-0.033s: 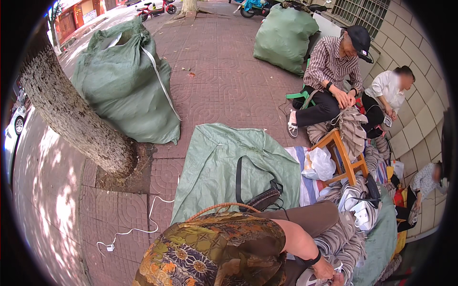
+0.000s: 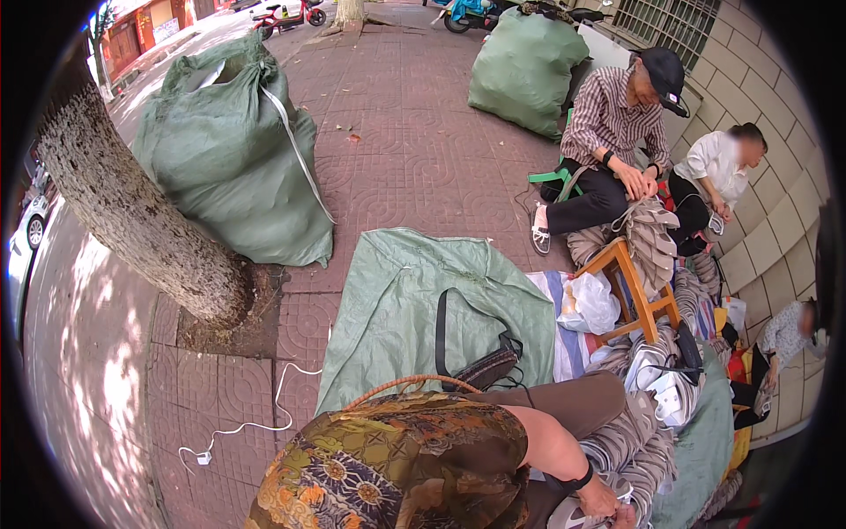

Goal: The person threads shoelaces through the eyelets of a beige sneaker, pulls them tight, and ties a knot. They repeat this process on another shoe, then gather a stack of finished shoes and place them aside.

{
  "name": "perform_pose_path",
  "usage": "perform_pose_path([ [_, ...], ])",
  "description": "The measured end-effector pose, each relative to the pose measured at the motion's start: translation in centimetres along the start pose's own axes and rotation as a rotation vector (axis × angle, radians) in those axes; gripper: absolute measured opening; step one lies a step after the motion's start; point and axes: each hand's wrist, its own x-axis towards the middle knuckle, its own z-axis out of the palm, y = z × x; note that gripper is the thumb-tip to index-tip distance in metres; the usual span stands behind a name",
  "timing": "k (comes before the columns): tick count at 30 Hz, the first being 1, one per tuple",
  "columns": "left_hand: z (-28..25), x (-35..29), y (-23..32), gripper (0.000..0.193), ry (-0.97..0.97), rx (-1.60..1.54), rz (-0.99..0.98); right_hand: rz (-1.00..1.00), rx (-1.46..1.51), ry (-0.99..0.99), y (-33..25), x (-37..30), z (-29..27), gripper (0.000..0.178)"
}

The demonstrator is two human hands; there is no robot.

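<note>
My left hand (image 2: 598,499), with a black band on its wrist, is at the bottom edge. Its fingers are bent closed on a grey-and-white shoe upper (image 2: 571,514), which the frame cuts off in part. Beside it, only a bit of my right hand (image 2: 625,517) shows, close to the left fingertips; what its fingers do is hidden. Stacks of grey shoe uppers (image 2: 636,441) lie just beyond my hands, along my brown-trousered leg (image 2: 573,398). White pieces (image 2: 671,397) rest on the pile farther up.
A green sheet (image 2: 397,300) carries a black strapped bag (image 2: 485,364). A wooden stool (image 2: 648,304) stands by a white plastic bag (image 2: 589,302). Several people sit along the wall, one in a striped shirt (image 2: 608,115). Large green sacks (image 2: 233,167), a tree trunk (image 2: 141,203) and a white cord (image 2: 284,407) are around.
</note>
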Motion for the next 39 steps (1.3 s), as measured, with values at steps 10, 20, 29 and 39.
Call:
perform_pose_path([
  [10,0.0,0.4,-0.1,0.016,-0.001,-0.002,0.005,-0.011,0.002,0.0,-0.1,0.1,0.4,0.017],
  [20,0.2,0.8,-0.2,0.016,-0.009,-0.008,0.021,-0.022,0.002,0.008,0.1,-0.1,0.4,0.017],
  [29,1.4,2.1,-0.1,0.016,-0.034,-0.035,0.07,-0.03,0.004,0.043,0.9,-1.1,-0.2,0.018],
  [39,2.1,3.3,-0.2,0.015,-0.037,-0.058,0.108,-0.159,0.016,0.072,2.3,-1.5,-0.7,0.02],
])
